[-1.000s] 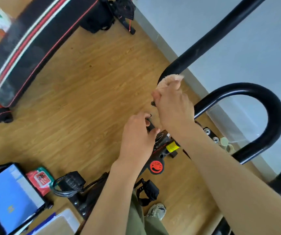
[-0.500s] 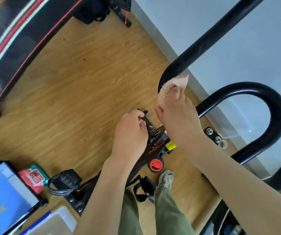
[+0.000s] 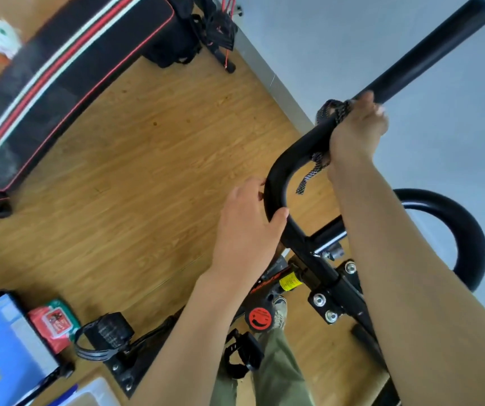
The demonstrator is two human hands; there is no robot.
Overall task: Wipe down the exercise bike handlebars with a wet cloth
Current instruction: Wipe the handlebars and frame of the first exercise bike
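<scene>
The bike's black handlebar [image 3: 294, 153] bends up from the stem toward the wall and ends at the upper right. My right hand [image 3: 355, 130] is wrapped around its straight part, pressing a dark woven cloth [image 3: 316, 164] against the bar. Ends of the cloth stick out above and below my fingers. My left hand [image 3: 247, 227] grips the bar's lower bend, thumb on the near side and fingers behind. A second handlebar loop [image 3: 467, 238] curves at the right, partly hidden by my right forearm.
A black bench with red and white stripes [image 3: 59, 68] lies on the wood floor at upper left. A tablet [image 3: 1, 347], a wipes pack [image 3: 53, 320] and a strapped pedal [image 3: 109, 332] sit at lower left. A red knob [image 3: 259, 317] is below the stem. The grey wall [image 3: 382, 39] is close behind.
My right hand slid up the bar from the bend, and the pale cloth seen before is now out of sight. My left hand left the stem clamp and took the bend. The view shifted down.
</scene>
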